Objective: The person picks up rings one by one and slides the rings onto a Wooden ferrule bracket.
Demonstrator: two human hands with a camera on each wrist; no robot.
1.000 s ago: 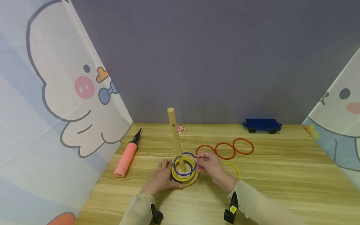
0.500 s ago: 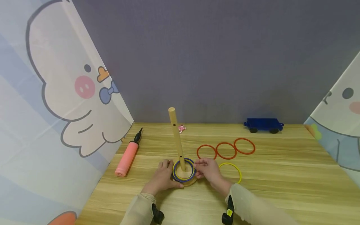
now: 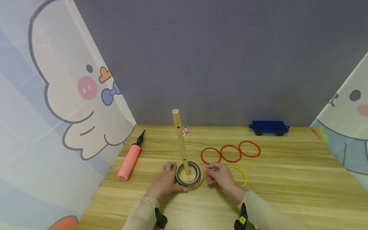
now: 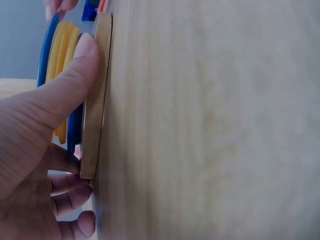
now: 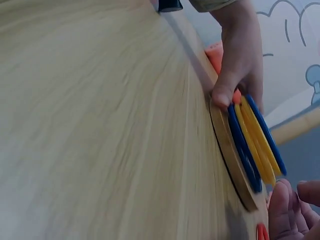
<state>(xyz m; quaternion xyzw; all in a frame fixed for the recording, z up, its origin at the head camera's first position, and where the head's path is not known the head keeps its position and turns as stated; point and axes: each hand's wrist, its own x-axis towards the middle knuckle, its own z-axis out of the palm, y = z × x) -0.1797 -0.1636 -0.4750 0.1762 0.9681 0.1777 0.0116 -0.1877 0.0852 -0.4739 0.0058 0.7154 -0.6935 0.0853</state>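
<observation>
The round wooden base [image 3: 198,184] with its upright peg [image 3: 180,140] stood near the bench [image 3: 287,191] front edge, carrying a stack of blue and yellow rings [image 3: 188,174]; the left hand [image 3: 166,180] gripped the base rim at 9 o'clock, probably to steady it, while the right hand [image 3: 219,175] hovered at 3 o'clock, fingers loosely curled and empty, over a loose yellow ring [image 3: 242,174]. The left wrist view showed what the head view hid: the thumb [image 4: 75,75] pressed on the rim edge [image 4: 97,95], other fingers curled below; the right wrist view showed the stack [image 5: 255,145] edge-on.

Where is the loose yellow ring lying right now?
In the head view, the yellow ring lies flat on the table, right of the right hand, below the red rings.
</observation>
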